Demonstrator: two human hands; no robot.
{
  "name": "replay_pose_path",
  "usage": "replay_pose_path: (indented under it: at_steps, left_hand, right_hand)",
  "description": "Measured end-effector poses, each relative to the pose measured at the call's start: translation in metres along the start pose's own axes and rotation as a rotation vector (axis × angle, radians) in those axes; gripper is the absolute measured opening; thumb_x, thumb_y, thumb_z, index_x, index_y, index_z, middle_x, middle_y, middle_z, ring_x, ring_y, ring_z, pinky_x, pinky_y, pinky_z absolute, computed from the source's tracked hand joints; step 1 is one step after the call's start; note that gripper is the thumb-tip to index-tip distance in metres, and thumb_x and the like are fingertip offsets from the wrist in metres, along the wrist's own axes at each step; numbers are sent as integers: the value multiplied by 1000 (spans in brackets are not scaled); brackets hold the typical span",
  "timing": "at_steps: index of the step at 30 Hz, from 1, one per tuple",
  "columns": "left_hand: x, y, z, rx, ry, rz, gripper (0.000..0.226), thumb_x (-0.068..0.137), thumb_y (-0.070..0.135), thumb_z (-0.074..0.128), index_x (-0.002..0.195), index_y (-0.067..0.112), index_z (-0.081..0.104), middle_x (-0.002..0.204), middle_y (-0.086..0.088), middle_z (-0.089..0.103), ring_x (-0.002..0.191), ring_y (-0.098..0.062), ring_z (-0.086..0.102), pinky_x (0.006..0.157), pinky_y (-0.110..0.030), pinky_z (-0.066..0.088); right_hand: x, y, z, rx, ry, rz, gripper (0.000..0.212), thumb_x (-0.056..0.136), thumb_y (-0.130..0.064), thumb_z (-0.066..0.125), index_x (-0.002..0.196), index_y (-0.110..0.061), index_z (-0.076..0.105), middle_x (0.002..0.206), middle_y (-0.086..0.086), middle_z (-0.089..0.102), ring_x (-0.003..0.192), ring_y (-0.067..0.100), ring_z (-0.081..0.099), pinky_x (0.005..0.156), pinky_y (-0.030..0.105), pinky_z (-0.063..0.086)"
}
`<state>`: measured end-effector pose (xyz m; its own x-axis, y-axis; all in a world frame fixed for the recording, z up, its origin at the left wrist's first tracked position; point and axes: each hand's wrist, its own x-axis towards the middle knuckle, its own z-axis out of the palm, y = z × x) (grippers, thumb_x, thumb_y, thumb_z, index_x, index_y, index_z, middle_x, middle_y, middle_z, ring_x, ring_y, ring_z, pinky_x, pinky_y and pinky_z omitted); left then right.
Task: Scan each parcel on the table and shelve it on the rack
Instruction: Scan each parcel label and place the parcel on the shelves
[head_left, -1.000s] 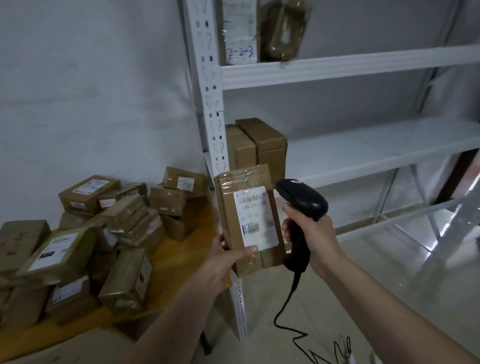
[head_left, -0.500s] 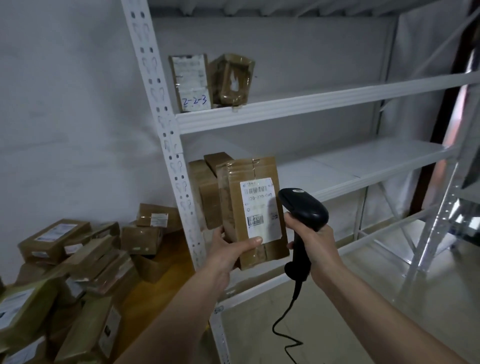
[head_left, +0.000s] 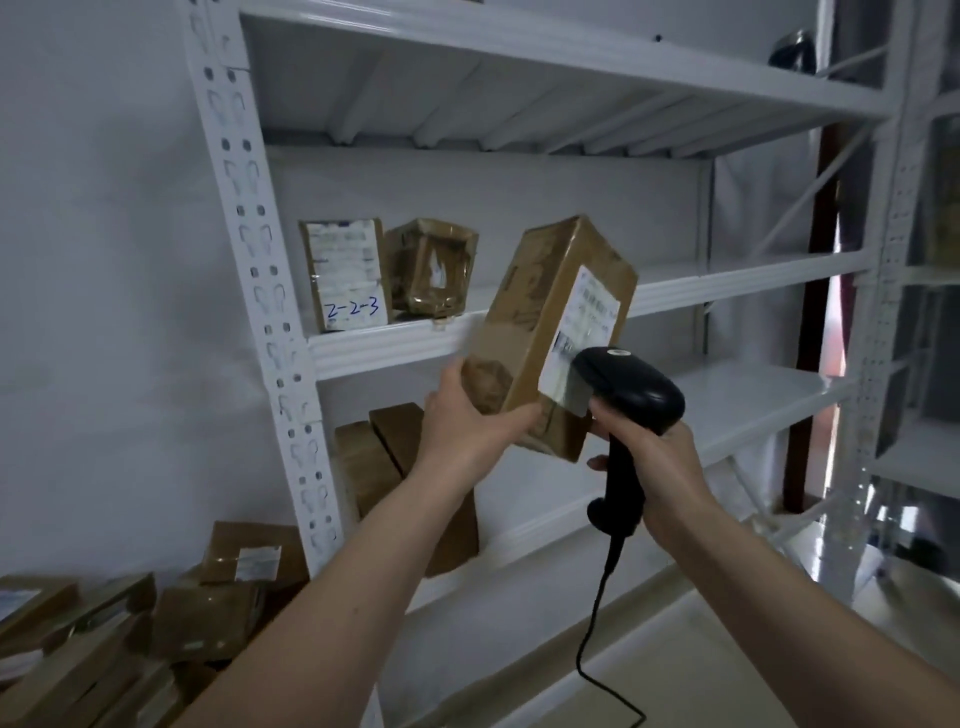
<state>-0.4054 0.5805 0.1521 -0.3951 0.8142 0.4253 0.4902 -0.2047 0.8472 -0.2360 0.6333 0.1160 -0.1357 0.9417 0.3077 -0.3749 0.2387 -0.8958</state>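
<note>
Rack (head_left: 395, 343) shelf holds two parcels (head_left: 345, 275); left hand (head_left: 467, 421) grips one

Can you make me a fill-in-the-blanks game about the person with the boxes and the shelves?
1. The left hand holds a brown ____ tilted up toward the shelf.
2. The right hand grips a black ____ with a cord hanging down.
3. The blue writing on the parcel standing on the shelf reads ____.
4. The rack is painted ____.

Missing words: parcel; scanner; 2-2-3; white
</note>
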Motion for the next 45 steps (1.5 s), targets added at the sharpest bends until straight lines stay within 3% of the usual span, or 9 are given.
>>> replay_pose_path:
  at_steps: [3,7,11,17,21,24,29,36,45]
  left_hand:
    - [22,20,4,12,104,70,93,68,43,85,143,27,32,132,3,50,120,-14,48,76,-16,40]
    - [50,42,9,119,299,131,102,65,53,82,147,24,27,141,1,47,128,-18,46,90,-25,37]
    - [78,61,18,221,464,230,92,63,54,78,140,30,33,127,6,51,118,-18,50,89,-30,42]
    - [131,79,48,350,635,217,57,64,64,74,111,41,51,101,7,48,92,-13,44,71,-29,34]
    - [170,80,68,370,732,243,57,65,63,77,113,39,57,113,2,55,106,-17,49,78,-31,41]
    - [188,71,80,430,815,251,64,63,61,80,118,36,59,121,1,55,113,-18,46,80,-27,35]
    - [207,62,95,506,917,266,70,59,59,83,119,30,61,119,-3,51,111,-18,42,93,-33,43]
    - [221,59,96,584,981,166,75,64,52,84,128,28,54,128,-5,43,116,-21,37,100,-32,36]
    - [216,46,85,687,888,150,80,78,36,79,147,28,38,144,-12,31,130,-26,29,110,-37,32]
  right_hand:
    - [19,-14,11,11,2,-34,26,78,-27,80,100,-30,68,99,2,74,90,23,70,61,29,54]
    - [47,-30,20,49,-6,-111,26,78,-27,79,101,-32,67,99,2,72,80,21,68,53,24,52]
    - [80,-35,28,27,-43,-182,18,80,-27,78,90,-36,66,90,-3,69,56,7,65,64,36,55]
    - [137,-49,35,119,-183,-165,18,80,-23,78,94,-29,68,88,-2,73,74,14,69,60,30,57]
    - [181,-60,32,217,-274,-103,20,84,-19,74,101,-25,67,101,5,74,94,22,72,61,30,55]
    - [201,-54,29,250,-325,-37,21,85,-20,72,105,-22,65,107,10,73,88,22,74,60,28,57]
    - [225,-40,28,297,-362,33,19,86,-22,72,104,-21,66,111,10,72,88,21,74,61,26,57]
    - [244,-28,43,342,-412,96,20,86,-22,73,104,-17,66,107,10,72,92,23,73,59,25,57]
    - [245,-11,53,339,-436,118,20,80,-24,79,97,-16,71,87,3,76,80,19,72,56,23,56]
